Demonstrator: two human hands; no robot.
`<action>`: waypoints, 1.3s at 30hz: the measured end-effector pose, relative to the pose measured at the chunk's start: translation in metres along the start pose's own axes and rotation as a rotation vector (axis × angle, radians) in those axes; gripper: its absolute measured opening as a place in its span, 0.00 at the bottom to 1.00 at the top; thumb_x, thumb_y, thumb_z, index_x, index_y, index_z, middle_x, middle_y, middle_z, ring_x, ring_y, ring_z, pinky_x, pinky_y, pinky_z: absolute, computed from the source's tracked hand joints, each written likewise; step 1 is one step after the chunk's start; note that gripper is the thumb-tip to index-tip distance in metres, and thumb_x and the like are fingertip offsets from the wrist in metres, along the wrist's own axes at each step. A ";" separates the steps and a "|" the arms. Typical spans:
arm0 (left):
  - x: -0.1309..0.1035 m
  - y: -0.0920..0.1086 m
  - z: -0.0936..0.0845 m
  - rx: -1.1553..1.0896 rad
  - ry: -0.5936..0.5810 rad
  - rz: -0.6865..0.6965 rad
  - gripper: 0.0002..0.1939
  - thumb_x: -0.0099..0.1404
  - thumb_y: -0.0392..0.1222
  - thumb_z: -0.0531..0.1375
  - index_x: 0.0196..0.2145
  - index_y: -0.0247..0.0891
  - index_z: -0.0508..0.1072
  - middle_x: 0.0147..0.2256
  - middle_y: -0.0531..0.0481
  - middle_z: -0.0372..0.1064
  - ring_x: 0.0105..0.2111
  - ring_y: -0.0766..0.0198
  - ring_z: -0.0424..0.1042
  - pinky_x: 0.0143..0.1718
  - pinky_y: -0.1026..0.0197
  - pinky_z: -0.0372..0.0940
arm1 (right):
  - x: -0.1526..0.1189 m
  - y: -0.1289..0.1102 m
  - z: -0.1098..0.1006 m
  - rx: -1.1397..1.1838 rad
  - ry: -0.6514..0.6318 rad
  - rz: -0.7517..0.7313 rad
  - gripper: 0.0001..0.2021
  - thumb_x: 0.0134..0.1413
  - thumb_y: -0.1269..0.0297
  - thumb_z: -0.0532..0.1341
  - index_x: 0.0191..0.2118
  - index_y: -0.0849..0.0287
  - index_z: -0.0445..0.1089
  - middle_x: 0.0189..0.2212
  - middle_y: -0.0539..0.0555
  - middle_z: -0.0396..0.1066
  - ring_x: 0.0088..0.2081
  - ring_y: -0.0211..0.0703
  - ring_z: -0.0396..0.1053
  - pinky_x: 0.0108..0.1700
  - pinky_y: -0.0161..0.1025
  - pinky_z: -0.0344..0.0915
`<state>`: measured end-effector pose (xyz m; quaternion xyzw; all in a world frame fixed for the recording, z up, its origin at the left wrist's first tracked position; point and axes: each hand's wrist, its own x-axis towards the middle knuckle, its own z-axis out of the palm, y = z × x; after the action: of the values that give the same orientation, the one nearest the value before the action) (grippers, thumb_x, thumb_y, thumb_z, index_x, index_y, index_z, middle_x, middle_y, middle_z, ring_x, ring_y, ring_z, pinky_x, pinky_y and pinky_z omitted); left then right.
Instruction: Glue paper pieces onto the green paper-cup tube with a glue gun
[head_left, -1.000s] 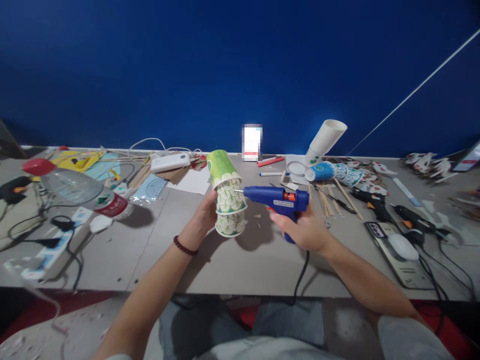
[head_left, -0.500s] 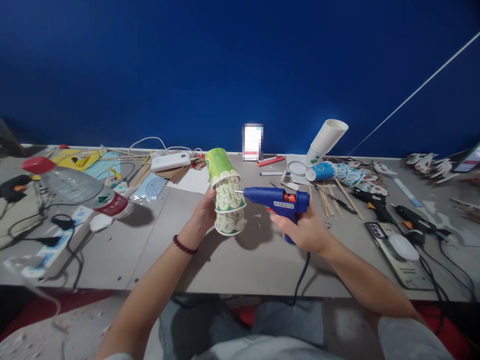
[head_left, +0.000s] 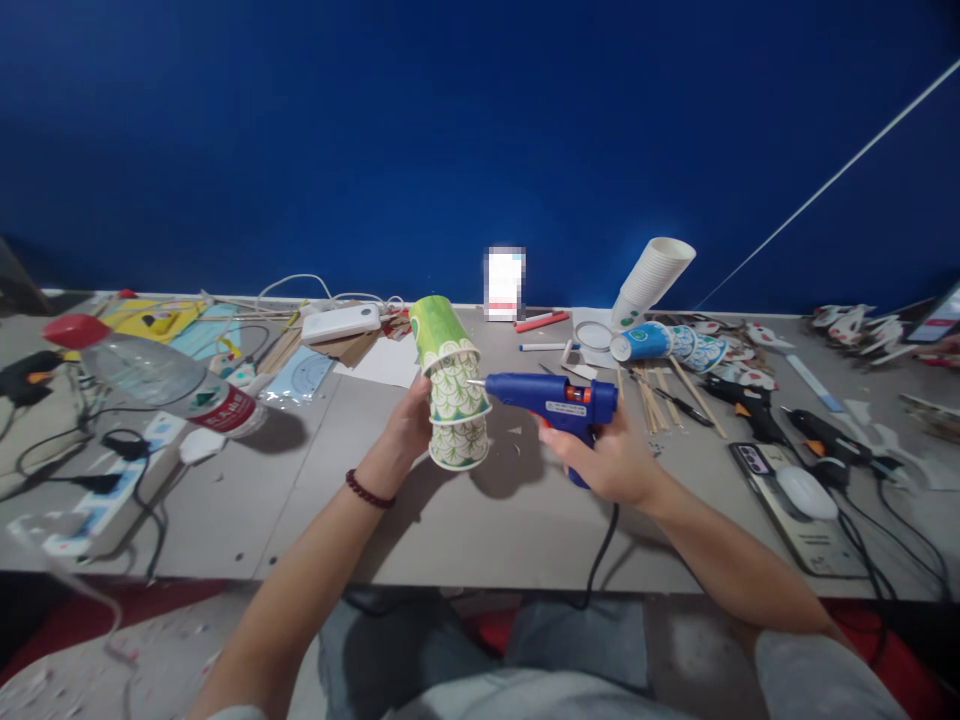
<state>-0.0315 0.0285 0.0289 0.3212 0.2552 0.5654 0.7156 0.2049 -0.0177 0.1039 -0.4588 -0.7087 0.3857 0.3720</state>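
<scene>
My left hand (head_left: pixel 409 424) grips a stack of green and white paper cups (head_left: pixel 457 392) from the left side, its fingers partly hidden behind them. The stack is tilted above the table; the top cup is plain green, the lower ones bear a scale pattern. Around the handle of a blue hot glue gun (head_left: pixel 551 392) my right hand (head_left: pixel 600 455) is closed, a finger at the orange-red trigger. The gun's metal nozzle points left at the middle patterned cup, at or very close to its surface. Whether glue comes out cannot be seen.
Left stands a power strip (head_left: pixel 120 490) beside a tilted water bottle (head_left: pixel 172 380). Behind on the right are stacked white cups (head_left: pixel 654 280) and a blue cup stack (head_left: pixel 667 345). Wooden sticks (head_left: pixel 654 400), black glue guns (head_left: pixel 832 440) and a phone (head_left: pixel 799 520) lie at right. A cord (head_left: pixel 604 555) hangs from the blue gun.
Almost nothing differs. Both hands, the cup stack and the glue gun hold nearly the same position, with the nozzle still at the middle cup.
</scene>
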 end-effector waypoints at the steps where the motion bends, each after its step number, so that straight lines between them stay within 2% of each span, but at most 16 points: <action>1: 0.000 0.000 -0.001 0.002 -0.002 -0.004 0.30 0.51 0.55 0.68 0.48 0.37 0.73 0.43 0.47 0.77 0.41 0.53 0.76 0.45 0.52 0.70 | 0.000 0.001 0.000 0.007 0.006 0.006 0.09 0.51 0.63 0.62 0.23 0.59 0.69 0.19 0.50 0.68 0.18 0.36 0.64 0.20 0.34 0.65; 9: -0.001 -0.001 0.001 0.020 -0.013 -0.020 0.32 0.50 0.55 0.69 0.50 0.39 0.70 0.44 0.46 0.76 0.43 0.50 0.75 0.45 0.51 0.69 | 0.001 -0.003 -0.001 0.053 0.016 0.022 0.05 0.50 0.66 0.61 0.27 0.60 0.72 0.22 0.51 0.71 0.19 0.37 0.66 0.21 0.34 0.66; 14: -0.001 -0.001 0.003 0.005 -0.042 -0.011 0.31 0.51 0.53 0.68 0.51 0.40 0.70 0.43 0.47 0.76 0.43 0.52 0.76 0.45 0.53 0.70 | 0.000 -0.002 -0.001 0.040 0.016 0.039 0.06 0.51 0.64 0.62 0.27 0.59 0.73 0.22 0.51 0.72 0.18 0.37 0.66 0.21 0.34 0.66; 19: -0.002 -0.001 0.003 0.021 -0.019 0.000 0.33 0.50 0.53 0.69 0.52 0.39 0.70 0.43 0.47 0.76 0.44 0.52 0.75 0.45 0.53 0.70 | -0.001 0.004 0.000 0.010 0.065 0.053 0.07 0.50 0.61 0.63 0.29 0.60 0.73 0.21 0.50 0.70 0.17 0.36 0.64 0.20 0.34 0.65; 24: -0.003 -0.001 0.003 0.036 -0.018 0.004 0.34 0.51 0.54 0.68 0.53 0.40 0.68 0.45 0.46 0.76 0.45 0.50 0.75 0.47 0.52 0.69 | 0.000 0.001 0.000 0.012 0.060 0.056 0.06 0.50 0.62 0.63 0.31 0.59 0.74 0.19 0.49 0.69 0.16 0.36 0.64 0.20 0.34 0.65; 32: -0.003 -0.002 0.001 0.044 -0.011 0.001 0.34 0.52 0.54 0.68 0.54 0.40 0.68 0.45 0.46 0.76 0.46 0.49 0.75 0.47 0.51 0.69 | 0.001 -0.007 -0.002 -0.025 0.042 0.033 0.06 0.50 0.63 0.61 0.29 0.59 0.73 0.18 0.49 0.68 0.17 0.37 0.63 0.20 0.35 0.64; 39: -0.002 -0.002 0.003 0.041 -0.023 0.002 0.33 0.51 0.54 0.68 0.52 0.40 0.69 0.46 0.46 0.76 0.44 0.50 0.75 0.45 0.52 0.69 | 0.000 -0.004 -0.001 -0.074 0.050 0.011 0.06 0.50 0.63 0.61 0.25 0.58 0.70 0.17 0.48 0.65 0.17 0.37 0.63 0.21 0.35 0.64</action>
<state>-0.0288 0.0255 0.0295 0.3427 0.2583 0.5571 0.7109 0.2043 -0.0185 0.1083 -0.4857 -0.7105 0.3496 0.3701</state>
